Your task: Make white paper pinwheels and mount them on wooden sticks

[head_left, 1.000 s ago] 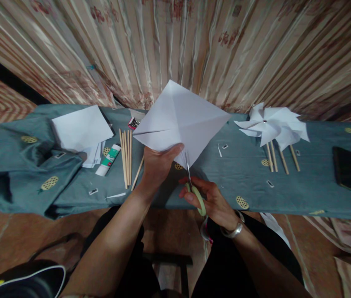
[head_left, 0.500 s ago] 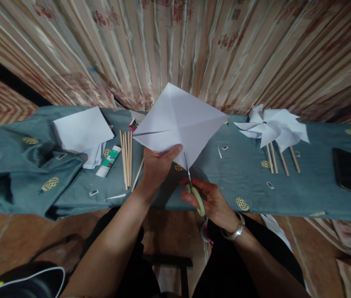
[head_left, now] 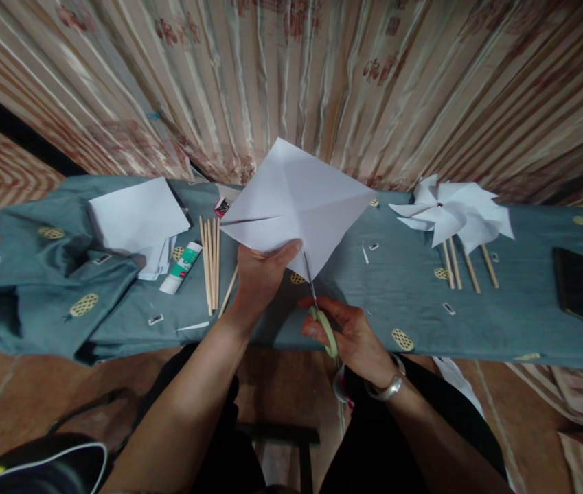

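A square sheet of white paper [head_left: 316, 185] with crossing creases is held up over the table, one corner toward me. A slit runs in from its left corner. My left hand [head_left: 265, 271] pinches the paper near its lower edge, thumb on top and the other fingers hidden beneath. In my right hand [head_left: 353, 333] are scissors with pale green handles [head_left: 328, 333]. Their blades sit at the paper's near corner, pointing toward its middle, just right of my left thumb.
A green cloth [head_left: 394, 281] covers the table. Left are stacked white paper [head_left: 139, 213], a glue stick [head_left: 182, 267], wooden sticks [head_left: 210, 264] and a small red box [head_left: 222, 206]. Right lie paper pinwheels [head_left: 448, 213] on sticks and a phone [head_left: 579, 285]. A curtain [head_left: 322, 82] hangs behind.
The scissors have shifted very slightly, with the blades looking closer together at the paper's near corner. My left hand and the paper stay almost in place.
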The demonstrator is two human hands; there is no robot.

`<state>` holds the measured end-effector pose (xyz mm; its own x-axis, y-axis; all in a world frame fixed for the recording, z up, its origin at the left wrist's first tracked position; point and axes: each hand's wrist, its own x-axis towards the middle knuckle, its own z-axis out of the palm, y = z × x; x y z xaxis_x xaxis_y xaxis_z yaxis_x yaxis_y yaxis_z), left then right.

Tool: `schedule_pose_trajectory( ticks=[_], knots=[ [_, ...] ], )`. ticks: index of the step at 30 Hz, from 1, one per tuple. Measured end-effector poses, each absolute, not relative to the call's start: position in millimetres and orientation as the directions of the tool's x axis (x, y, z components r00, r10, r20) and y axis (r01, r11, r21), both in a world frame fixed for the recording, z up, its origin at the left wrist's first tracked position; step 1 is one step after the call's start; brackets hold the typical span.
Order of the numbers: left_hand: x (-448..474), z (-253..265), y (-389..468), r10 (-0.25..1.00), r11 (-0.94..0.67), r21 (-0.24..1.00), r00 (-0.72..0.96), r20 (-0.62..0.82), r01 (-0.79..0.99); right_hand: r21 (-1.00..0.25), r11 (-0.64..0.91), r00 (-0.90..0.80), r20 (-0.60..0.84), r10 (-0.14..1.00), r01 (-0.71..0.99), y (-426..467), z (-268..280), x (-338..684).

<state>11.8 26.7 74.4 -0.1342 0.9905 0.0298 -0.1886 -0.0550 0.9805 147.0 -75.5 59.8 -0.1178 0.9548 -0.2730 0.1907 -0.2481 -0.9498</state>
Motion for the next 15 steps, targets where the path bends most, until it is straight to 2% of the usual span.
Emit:
schedule_pose_trajectory(
  ticks=[15],
  knots=[
    [12,86,23,0.990,-0.058,0.982,-0.135,0.034,-0.182,-0.936,-0.325,-0.086,-0.338,0.937,0.136,-77,58,146]
  ],
)
